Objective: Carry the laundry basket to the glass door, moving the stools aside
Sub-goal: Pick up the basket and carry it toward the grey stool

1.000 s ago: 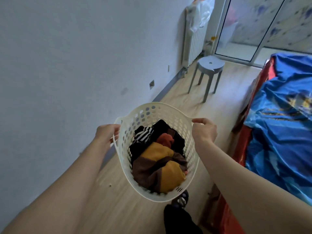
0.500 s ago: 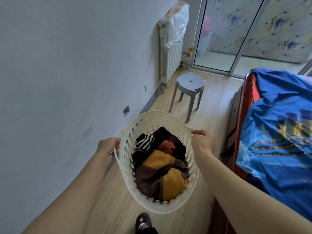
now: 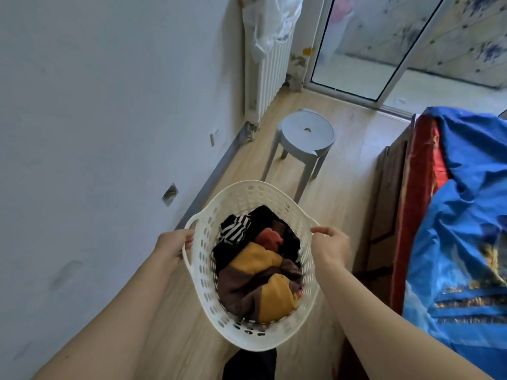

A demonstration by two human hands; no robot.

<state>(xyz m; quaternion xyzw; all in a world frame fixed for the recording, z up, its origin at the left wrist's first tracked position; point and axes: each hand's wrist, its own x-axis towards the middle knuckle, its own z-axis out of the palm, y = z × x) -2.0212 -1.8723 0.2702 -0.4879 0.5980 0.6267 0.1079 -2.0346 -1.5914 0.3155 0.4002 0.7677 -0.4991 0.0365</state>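
I hold a white perforated laundry basket [image 3: 241, 194] in front of me, above the wooden floor. Dark, striped, orange and yellow clothes [image 3: 258, 266] fill it. My left hand [image 3: 172, 244] grips the left handle and my right hand [image 3: 330, 246] grips the right rim. A round grey stool [image 3: 307, 133] stands on the floor just beyond the basket, in the passage. Behind it, at the far end, is the glass door [image 3: 359, 45].
A white wall [image 3: 96, 119] runs along the left, with a white radiator [image 3: 264, 69] under a plastic bag near the door. A bed with a blue cover [image 3: 466, 215] and red edge fills the right. The floor strip between them is narrow.
I have walked forward with the basket: the stool, radiator and glass door have come closer and larger. Both hands keep the same hold.
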